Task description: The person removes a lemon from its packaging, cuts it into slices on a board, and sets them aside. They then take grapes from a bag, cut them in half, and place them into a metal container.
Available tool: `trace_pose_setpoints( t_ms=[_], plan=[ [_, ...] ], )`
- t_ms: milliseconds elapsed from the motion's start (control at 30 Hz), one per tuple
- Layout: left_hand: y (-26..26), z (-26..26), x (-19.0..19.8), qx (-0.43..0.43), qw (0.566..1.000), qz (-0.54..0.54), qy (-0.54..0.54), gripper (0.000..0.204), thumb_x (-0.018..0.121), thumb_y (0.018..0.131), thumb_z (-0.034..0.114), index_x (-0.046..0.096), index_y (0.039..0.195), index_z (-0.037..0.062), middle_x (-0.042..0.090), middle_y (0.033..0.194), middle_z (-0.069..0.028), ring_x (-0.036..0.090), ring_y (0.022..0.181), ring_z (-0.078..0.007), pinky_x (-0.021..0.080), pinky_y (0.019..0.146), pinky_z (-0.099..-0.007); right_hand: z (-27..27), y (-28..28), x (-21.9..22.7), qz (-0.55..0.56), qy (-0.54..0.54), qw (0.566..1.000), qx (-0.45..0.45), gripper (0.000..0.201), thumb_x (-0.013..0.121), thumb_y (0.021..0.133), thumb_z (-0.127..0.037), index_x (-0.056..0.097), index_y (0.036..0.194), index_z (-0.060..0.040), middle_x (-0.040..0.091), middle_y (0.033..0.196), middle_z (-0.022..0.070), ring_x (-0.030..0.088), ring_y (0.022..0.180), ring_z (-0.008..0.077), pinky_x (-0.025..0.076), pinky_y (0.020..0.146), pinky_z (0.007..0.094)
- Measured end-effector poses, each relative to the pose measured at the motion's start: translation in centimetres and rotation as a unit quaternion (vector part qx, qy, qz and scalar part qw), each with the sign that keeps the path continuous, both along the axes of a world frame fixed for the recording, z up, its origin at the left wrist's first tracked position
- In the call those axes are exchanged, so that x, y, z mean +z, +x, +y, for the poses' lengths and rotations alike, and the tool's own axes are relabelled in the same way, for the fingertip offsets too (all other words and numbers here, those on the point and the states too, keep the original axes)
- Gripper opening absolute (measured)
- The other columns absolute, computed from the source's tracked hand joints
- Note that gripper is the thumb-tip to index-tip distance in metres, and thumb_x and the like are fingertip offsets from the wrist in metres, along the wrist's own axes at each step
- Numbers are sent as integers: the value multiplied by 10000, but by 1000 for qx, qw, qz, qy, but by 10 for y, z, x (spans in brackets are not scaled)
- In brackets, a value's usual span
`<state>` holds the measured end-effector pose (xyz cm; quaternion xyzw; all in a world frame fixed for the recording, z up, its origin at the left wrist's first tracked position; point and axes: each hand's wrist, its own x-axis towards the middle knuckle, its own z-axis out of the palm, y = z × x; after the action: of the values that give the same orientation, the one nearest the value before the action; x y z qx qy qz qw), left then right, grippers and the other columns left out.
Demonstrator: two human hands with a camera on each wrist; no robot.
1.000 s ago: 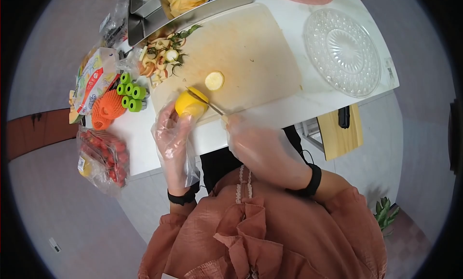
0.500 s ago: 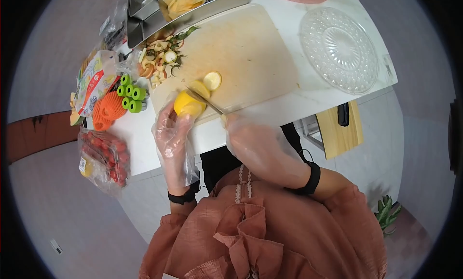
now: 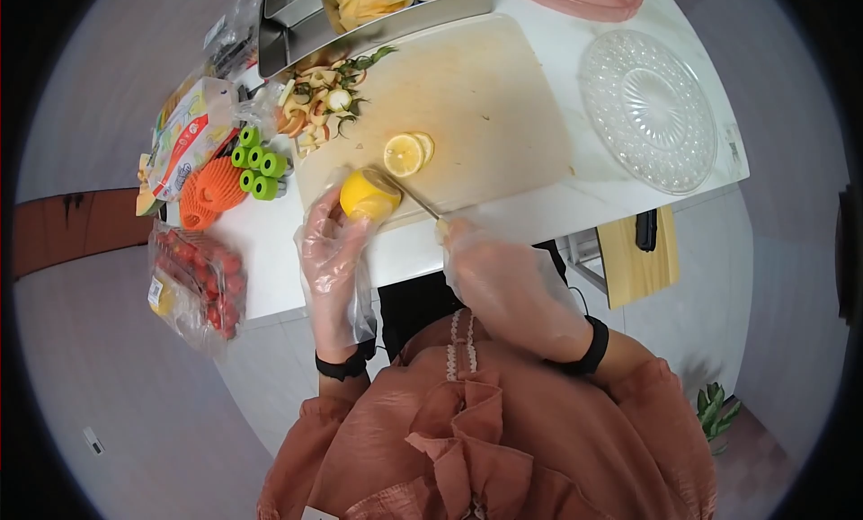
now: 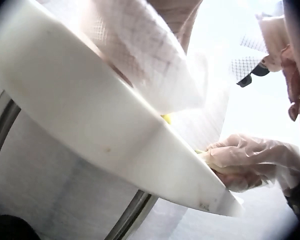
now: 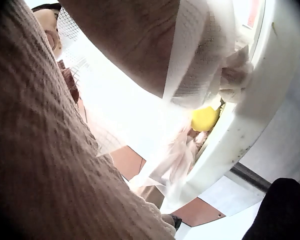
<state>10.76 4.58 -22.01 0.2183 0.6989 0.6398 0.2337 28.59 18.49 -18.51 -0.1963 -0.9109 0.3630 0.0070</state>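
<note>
- Far L: clear pack of red fruit (image 3: 209, 282), by L edge of white table (image 3: 279, 273); next to it, orange foam net (image 3: 214, 192) and green-topped items (image 3: 259, 163).
- L part of cutting board (image 3: 476, 97): pile of fruit scraps (image 3: 319, 106), near steel tray (image 3: 301, 30).
- L hand (image 3: 331, 250), in clear plastic glove: gripping lemon, w/ fingers curled on far/L side and thumb on near side.
- Lemon (image 3: 367, 194): on near L corner of board, held in L hand. Prob. light, firm but a bit springy; peel waxy, cut end likely wet, so slippery under thin glove. Best to take hold low on both sides, at uncut L end, w/ fingertips away from blade.
- Just beyond lemon: two lemon slices (image 3: 404, 154), overlapping, flat on board. Prob. thin, floppy, easy to tear; better to lift by rind.
- Knife (image 3: 421, 204): blade at R end of lemon; touching or only beside, cannot tell.
- R hand (image 3: 508, 273), also gloved: closed round knife handle; exact finger placing unclear.
- Far R: clear patterned plate (image 3: 647, 111), well apart from lemon.
</note>
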Motion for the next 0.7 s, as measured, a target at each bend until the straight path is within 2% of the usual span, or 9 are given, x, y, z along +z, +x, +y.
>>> trace_pose_setpoints(
  t_ms=[67,167,267,400,467,600,667,700],
  plan=[
    [-2,-1,-1,-12,1000,-4,-6,495,728,865,11,565,1326,-69,634,1166,-86,551,1063,-152,432,973,-298,-1,0,-2,68,40,997,-20,97,593,853,-97,616,896,-12,630,736,122,676,651,281,526,541,390],
    [-4,-4,-3,-16,1000,-3,-12,506,735,856,13,568,1326,-69,638,1162,-87,548,1066,-150,429,973,-294,-1,-1,4,58,3,997,-41,99,594,860,-97,627,888,-8,637,790,132,680,720,303,535,599,409],
    [-6,-5,0,-23,999,-9,-35,530,735,849,12,557,1342,-67,634,1183,-93,552,1070,-156,428,980,-300,0,-2,11,45,-21,997,-58,83,610,849,-92,632,871,-15,633,794,129,680,713,293,533,591,410],
    [-5,-4,2,-20,999,2,-40,567,735,835,5,539,1362,-65,626,1213,-101,558,1087,-169,426,999,-315,0,0,-1,44,3,997,-58,85,621,837,-91,628,867,-12,620,793,130,671,705,300,529,586,411],
    [-6,-7,1,-23,998,5,-55,596,736,822,3,525,1375,-64,619,1248,-112,568,1129,-186,418,1033,-329,3,5,-4,86,32,996,-19,242,497,1039,-231,514,984,5,613,672,167,640,617,373,512,533,434],
    [-8,-8,1,-27,998,10,-56,609,737,812,0,521,1378,-67,619,1265,-123,576,1161,-200,414,1054,-335,8,16,0,73,-10,997,-9,231,504,1037,-227,515,996,0,610,677,166,634,610,379,504,525,439],
    [-8,-7,3,-35,998,7,-47,608,738,816,4,520,1379,-67,619,1271,-131,586,1166,-203,426,1053,-332,16,22,13,76,-10,996,43,85,584,847,-46,578,899,22,581,845,162,659,722,302,519,559,407],
    [-8,-7,3,-35,998,7,-49,608,738,816,4,520,1379,-67,619,1271,-131,586,1166,-203,426,1053,-332,13,22,5,77,-11,996,43,85,584,847,-46,578,899,22,581,845,162,659,722,302,519,559,407]
  ],
)
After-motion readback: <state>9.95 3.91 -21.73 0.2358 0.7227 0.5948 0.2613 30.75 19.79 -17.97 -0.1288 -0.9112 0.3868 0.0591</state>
